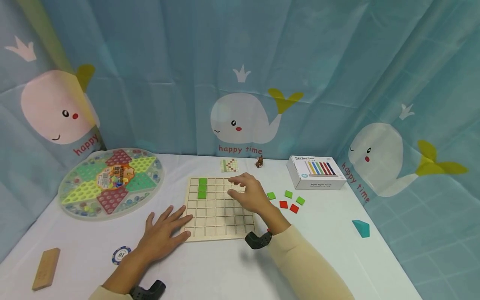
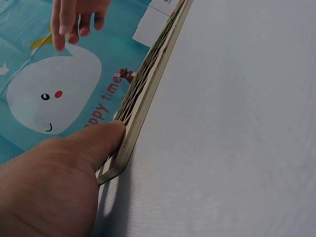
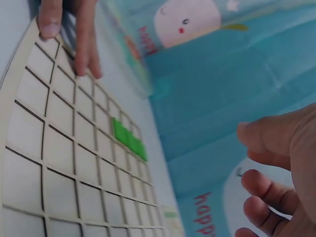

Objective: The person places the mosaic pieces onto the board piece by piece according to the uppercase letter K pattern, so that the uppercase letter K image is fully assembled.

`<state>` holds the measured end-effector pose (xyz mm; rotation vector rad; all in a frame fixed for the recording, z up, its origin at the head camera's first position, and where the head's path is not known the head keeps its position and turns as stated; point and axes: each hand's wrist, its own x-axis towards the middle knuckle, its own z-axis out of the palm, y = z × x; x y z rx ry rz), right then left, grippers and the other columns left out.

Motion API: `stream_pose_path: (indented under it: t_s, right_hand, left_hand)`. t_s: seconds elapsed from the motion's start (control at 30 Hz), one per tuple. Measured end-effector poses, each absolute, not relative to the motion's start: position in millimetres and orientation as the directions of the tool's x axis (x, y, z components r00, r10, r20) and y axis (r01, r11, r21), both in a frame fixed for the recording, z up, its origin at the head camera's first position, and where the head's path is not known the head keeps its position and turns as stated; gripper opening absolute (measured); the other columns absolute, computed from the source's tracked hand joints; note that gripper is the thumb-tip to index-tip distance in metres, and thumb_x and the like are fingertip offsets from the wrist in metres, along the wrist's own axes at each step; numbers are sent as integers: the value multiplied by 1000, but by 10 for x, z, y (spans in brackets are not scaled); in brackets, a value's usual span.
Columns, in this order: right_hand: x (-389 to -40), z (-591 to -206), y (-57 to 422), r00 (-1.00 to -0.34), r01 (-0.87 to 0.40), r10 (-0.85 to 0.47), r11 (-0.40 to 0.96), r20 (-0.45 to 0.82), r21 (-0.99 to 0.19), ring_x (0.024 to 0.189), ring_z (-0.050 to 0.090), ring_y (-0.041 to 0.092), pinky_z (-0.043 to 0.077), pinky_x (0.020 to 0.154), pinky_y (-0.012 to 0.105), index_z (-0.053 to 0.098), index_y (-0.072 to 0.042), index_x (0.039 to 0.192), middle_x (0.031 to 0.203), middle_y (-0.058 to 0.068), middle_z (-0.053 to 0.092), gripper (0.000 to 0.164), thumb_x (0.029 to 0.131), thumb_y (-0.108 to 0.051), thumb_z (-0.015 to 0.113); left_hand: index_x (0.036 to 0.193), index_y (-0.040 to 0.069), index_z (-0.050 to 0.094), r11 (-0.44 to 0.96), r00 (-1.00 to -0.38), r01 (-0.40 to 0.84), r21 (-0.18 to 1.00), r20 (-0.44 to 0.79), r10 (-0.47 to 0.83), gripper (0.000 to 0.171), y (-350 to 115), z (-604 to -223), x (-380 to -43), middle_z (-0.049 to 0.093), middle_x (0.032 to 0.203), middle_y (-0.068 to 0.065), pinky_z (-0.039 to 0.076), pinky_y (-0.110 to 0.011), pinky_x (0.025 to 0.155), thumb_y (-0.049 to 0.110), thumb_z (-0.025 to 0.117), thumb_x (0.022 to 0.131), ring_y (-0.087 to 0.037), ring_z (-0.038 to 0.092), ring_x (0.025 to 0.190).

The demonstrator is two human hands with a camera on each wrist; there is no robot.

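A wooden grid board (image 1: 216,209) lies flat on the table, and three green square tiles (image 1: 202,188) fill cells of one column near its upper left. My left hand (image 1: 163,234) rests with spread fingers at the board's left edge; in the left wrist view its thumb (image 2: 101,140) presses on the rim. Over the board's upper right hovers my right hand (image 1: 250,195), thumb and fingers apart. Nothing shows between them in the right wrist view. Just right of that hand lie loose green tiles (image 1: 288,194) and red tiles (image 1: 294,208), partly hidden by it.
Behind the board are a small patterned card (image 1: 229,165) and a brown figurine (image 1: 259,161). A white box (image 1: 316,173) stands at the back right, a teal piece (image 1: 361,228) nearer. On the left lie a round game board (image 1: 80,171), a poker chip (image 1: 121,255) and a wooden block (image 1: 46,268).
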<state>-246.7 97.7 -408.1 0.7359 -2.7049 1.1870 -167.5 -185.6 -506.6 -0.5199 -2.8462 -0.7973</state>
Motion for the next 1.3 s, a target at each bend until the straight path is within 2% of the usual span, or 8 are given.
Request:
stream_pose_path:
  t_s: [0.23, 0.43, 0.6, 0.73, 0.93, 1.07, 1.3]
  right_hand:
    - [-2291, -3968, 1282, -879, -475, -346, 581, 328, -661, 99, 56, 24, 49, 81, 44, 69, -11, 119, 105, -3, 61, 32, 87, -15, 72]
    - [-2147, -3932, 1555, -863, -505, -325, 584, 387, -636, 97, 55, 18, 48, 83, 47, 69, -7, 118, 105, -2, 62, 33, 86, -11, 73]
    - [-2079, -3976, 1775, -884, -466, -297, 631, 361, -620, 99, 56, 18, 48, 83, 46, 69, -9, 118, 106, -4, 62, 34, 85, -14, 74]
    - [-2072, -4071, 1962, -906, -420, -267, 660, 329, -623, 99, 56, 18, 49, 83, 48, 69, -10, 118, 107, -1, 63, 34, 85, -14, 74]
    - [-2096, -4282, 2220, -934, -352, -217, 681, 282, -642, 98, 57, 30, 49, 82, 51, 68, -7, 119, 109, 9, 64, 33, 86, -10, 72]
    - [-2119, -4430, 2341, -954, -299, -210, 683, 214, -666, 91, 55, 31, 52, 75, 44, 67, -6, 119, 108, 11, 63, 34, 86, -7, 71]
    - [-2217, -4628, 2443, -958, -272, -260, 678, 123, -683, 86, 52, 23, 49, 71, 31, 68, -6, 118, 100, 6, 62, 34, 85, 1, 67]
  left_hand:
    - [131, 21, 63, 801, -935, 354, 483, 208, 288, 49, -1860, -5054, -1669, 42, 148, -4, 0, -69, 103, 46, 66, 89, -39, 25, 139]
    - [130, 21, 64, 803, -934, 355, 479, 214, 286, 48, -1854, -5031, -1662, 42, 148, -4, 0, -69, 103, 45, 66, 89, -39, 25, 139]
    - [130, 20, 64, 804, -936, 350, 481, 211, 282, 49, -1850, -5018, -1656, 43, 148, -5, 0, -69, 103, 44, 67, 88, -39, 25, 139]
    - [130, 21, 64, 804, -935, 353, 479, 214, 284, 48, -1843, -5029, -1659, 43, 148, -4, 1, -69, 103, 44, 67, 88, -39, 26, 138]
    - [130, 21, 64, 805, -935, 352, 478, 215, 281, 48, -1837, -5047, -1674, 43, 147, -4, 1, -70, 103, 44, 68, 87, -39, 26, 138]
    - [130, 21, 64, 803, -933, 357, 477, 219, 284, 49, -1834, -5049, -1676, 43, 147, -4, 1, -70, 103, 45, 67, 88, -39, 26, 138]
    - [130, 21, 64, 806, -932, 359, 471, 222, 285, 48, -1837, -5029, -1663, 44, 147, -5, 2, -70, 102, 45, 68, 87, -39, 27, 138]
